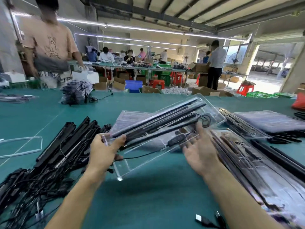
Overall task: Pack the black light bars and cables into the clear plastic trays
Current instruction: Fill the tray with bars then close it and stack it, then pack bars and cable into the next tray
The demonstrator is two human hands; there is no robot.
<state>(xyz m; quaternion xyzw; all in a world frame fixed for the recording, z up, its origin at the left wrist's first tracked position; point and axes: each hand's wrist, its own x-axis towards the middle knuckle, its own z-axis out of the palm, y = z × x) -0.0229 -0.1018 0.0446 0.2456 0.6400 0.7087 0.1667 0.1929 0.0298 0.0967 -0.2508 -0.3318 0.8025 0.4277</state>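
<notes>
Grips the near end of a clear plastic tray point(125, 169) with the left hand point(105, 151), thumb pressed on top, fingers curled underneath. Holds it lifted off the green table point(148, 195) and tilted, far end up toward the right. Spreads the right hand point(201, 154) wide, palm up, fingers straight, holding nothing, just beside and partly under the tray's right half; cannot tell whether it touches.

Inside the tray: slim black light bars point(156, 120), at least three, parallel in moulded channels, exact count blurred. One looped cable point(205, 120) at the far end. One oval inline controller point(175, 141), with a thin black lead point(140, 157) trailing out past the left hand.

Below the raised tray, one second tray point(130, 115), flat on the table, glossy and ribbed.

Left of the left hand, a loose pile of bars point(66, 142): straight, matte, black, too many and too overlapped to count. Nearer still, a tangle of thin wires point(24, 187).

Right of the right hand, two stacks of filled trays: a near stack point(247, 162), blurred, and a far stack point(272, 121), shiny and transparent.

One white-tipped USB plug point(199, 218) at the near table edge.
</notes>
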